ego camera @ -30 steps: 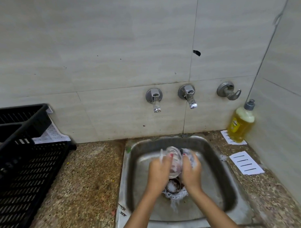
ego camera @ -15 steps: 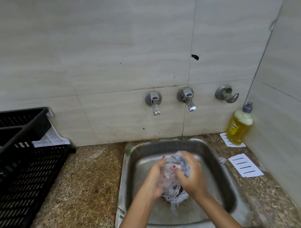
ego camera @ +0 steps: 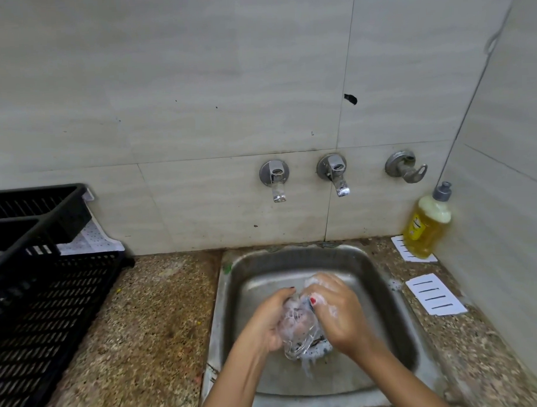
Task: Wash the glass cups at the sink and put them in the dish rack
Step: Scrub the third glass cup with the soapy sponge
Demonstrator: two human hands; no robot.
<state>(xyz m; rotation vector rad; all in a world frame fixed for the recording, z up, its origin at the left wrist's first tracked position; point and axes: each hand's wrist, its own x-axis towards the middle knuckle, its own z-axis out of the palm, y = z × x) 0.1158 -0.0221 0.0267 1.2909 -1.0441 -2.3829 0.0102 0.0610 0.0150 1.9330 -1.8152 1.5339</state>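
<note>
**Q:** Item one, the basin?

**A:** Rectangular stainless steel sink, lower centre of the frame, set into a speckled brown stone counter. Contents: white suds around the drain, wet walls, and both hands with the task's thing.

**Q:** The thing itself?

**A:** One clear glass cup, soapy, tilted, held above the drain between the hands. It is inside the sink's outline and apart from the rack.

**Q:** Hands?

**A:** Left hand: fingers curled round the cup's left side, gripping it. Right hand: lathered with foam, its red-nailed thumb pinching the cup's upper edge. Its other fingers curl out of sight on the far side, so I cannot tell what else they hold.

**Q:** Other containers?

**A:** Black slotted plastic dish rack, left edge of the frame, standing on the counter over a white perforated tray. It is only partly in view, and the part shown is bare slotted floor with a raised compartment at the back. At the right, in the wall corner, is a clear plastic soap bottle with a grey cap, nearly full of yellow liquid. It stands on a white lined paper card, and a second white card lies just in front.

**Q:** Fixtures?

**A:** Three chrome wall taps in a row above the sink.
</note>
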